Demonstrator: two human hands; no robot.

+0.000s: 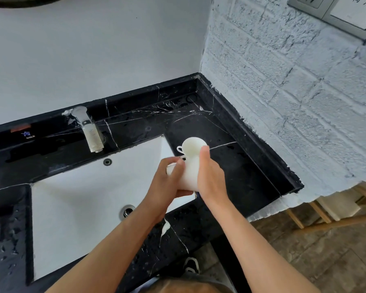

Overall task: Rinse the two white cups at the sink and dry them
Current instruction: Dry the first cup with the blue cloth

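We count two white cups: one cup [193, 145] sits on the black counter [241, 166] with its little handle pointing to 9 o'clock, and the other cup [171, 167] is mostly hidden in our hands. Our left hand [167, 182] wraps its fingers around that hidden cup, while our right hand [209, 176] presses a white cloth [190, 174] against it. All this is at 3 o'clock from the one white sink [82, 197], over its right edge.
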